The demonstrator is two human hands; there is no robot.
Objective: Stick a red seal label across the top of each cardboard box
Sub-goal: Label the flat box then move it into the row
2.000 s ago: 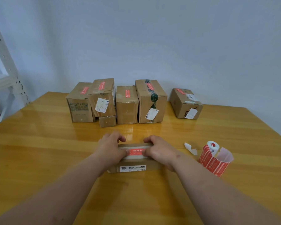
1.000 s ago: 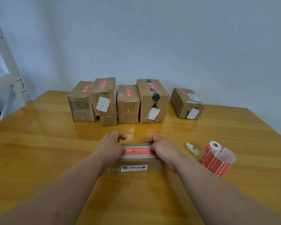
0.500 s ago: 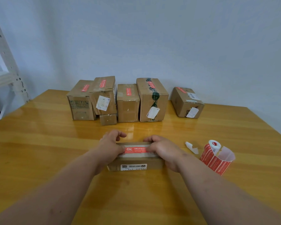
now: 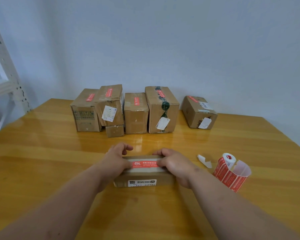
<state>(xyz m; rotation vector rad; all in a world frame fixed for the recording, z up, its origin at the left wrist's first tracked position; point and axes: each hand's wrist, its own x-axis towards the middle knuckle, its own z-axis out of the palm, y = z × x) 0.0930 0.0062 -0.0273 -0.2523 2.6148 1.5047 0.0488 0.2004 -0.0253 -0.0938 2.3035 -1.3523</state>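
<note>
Wooden bench (image 4: pixel 42 170), glossy yellow grain, set against a pale wall; contents listed from the near edge outward. Flat cardboard box (image 4: pixel 144 177), lying low with a white printed sticker on its near face, placed close to the person, presumably for easy reach. Red seal label (image 4: pixel 145 164), lying lengthwise along the pale tape strip on the box top; appears fully laid, being smoothed. Left hand (image 4: pixel 115 161), curled over the box's left end, thumb on the label end, grip apparently grasping the box to steady it. Right hand (image 4: pixel 173 163), curled over the right end, thumb side pressing the label's other end, grip likewise on the box. Scrap of white backing paper (image 4: pixel 204 161), just right of the box, likely peeled waste. Label roll (image 4: pixel 231 172), red labels on a loose liner, near the right hand, kept handy for the next piece. Far row: five cardboard boxes (image 4: pixel 136 113) by the wall, each topped with a red label, judged finished; one small box (image 4: pixel 114 130) beneath another, top hidden. White shelf frame (image 4: pixel 9 80), far left.
</note>
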